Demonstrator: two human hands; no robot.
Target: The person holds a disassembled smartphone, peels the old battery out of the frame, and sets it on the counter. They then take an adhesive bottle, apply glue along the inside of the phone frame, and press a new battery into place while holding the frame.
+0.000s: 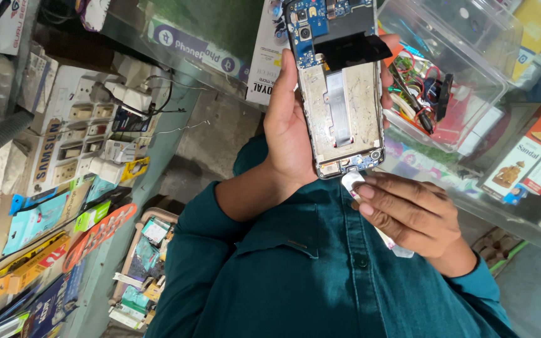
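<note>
Item 1: opened phone [340, 94], back cover removed, held upright in the air above a glass table [508, 206], near the table's front edge. Exposed are a blue circuit board at the top end, a black flap folded out beneath it, a bare metal frame with a pale flat ribbon down its middle, and a small board at the lower end.

Item 2: left hand [289, 134]. Grip clamped on the opened phone: palm and thumb along one long side, fingertips showing past the opposite side.

Item 3: right hand [411, 213]. Grip closed around a small white tool [353, 183], fingers curled together over it; the tool's tip touches the lower end of the opened phone, and its other end shows below the palm.

Item 4: clear plastic box [471, 56], on the table behind the phone, holding red and black wires and small parts.

Item 5: printed cartons [536, 153], lying toward the table's far side.

Item 6: wall display of chargers and packaged accessories [70, 181], well apart from both hands.

Item 7: teal shirt [295, 275], worn by the person, both sleeves in view.
</note>
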